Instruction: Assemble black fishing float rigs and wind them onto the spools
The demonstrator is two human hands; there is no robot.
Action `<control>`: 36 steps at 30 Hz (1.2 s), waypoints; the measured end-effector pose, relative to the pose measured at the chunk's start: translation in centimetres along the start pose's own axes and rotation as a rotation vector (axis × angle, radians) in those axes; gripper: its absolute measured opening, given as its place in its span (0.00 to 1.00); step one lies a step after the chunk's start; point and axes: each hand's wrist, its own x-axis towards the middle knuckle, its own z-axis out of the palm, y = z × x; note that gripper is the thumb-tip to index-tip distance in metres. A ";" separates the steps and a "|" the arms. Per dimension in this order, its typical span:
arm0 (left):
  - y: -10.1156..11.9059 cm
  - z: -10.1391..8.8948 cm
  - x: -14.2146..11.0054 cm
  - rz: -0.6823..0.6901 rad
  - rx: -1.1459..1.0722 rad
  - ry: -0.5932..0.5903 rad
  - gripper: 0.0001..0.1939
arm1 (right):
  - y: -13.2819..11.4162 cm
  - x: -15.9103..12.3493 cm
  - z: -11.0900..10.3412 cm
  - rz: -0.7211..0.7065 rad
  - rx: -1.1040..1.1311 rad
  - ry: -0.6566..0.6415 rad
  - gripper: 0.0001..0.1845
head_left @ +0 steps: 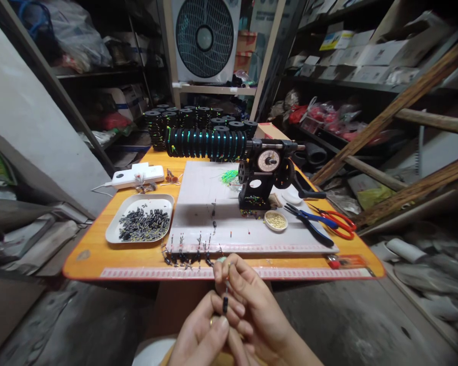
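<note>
Below the table's front edge, my left hand (206, 325) has its fingers pinched under a small black cylindrical piece (225, 305). Just above, my right hand (248, 290) pinches the thin line that rises from that piece. Close beyond my fingers, several similar black pieces on lines (187, 256) hang along the table edge. On the white board (198, 178) lie another black piece on a line (214, 224) and a tiny red bit. A white tray (171, 213) of small black and grey parts stands at the left, a small dish (266, 226) of gold beads at the right.
A hand-cranked winder (265, 173) holds a row of black spools (206, 142); more spools are stacked behind. Blue-handled pliers (309, 223) and red-handled scissors (341, 223) lie right. A white power strip (137, 175) sits left. A wooden ladder (397, 107) leans at the right.
</note>
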 end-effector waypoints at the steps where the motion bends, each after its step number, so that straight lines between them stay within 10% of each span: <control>1: 0.0 0.1 0.0 0.005 -0.001 -0.013 0.13 | -0.1 0.0 0.0 -0.008 -0.023 0.006 0.09; 14: -0.1 -0.2 0.5 0.093 0.206 -0.082 0.20 | -0.5 -0.2 -0.1 -0.012 -0.104 0.115 0.12; 23: 3.7 0.4 1.8 0.438 0.787 0.465 0.12 | -1.3 -0.6 -1.3 -0.065 -0.457 0.188 0.14; 31: 5.4 3.0 7.2 0.322 0.358 0.080 0.12 | -4.9 -2.1 -1.1 -0.392 -1.294 0.303 0.07; 36: 5.3 3.1 7.4 0.337 0.314 0.000 0.14 | -8.7 -0.3 -0.3 -0.249 -0.778 0.287 0.19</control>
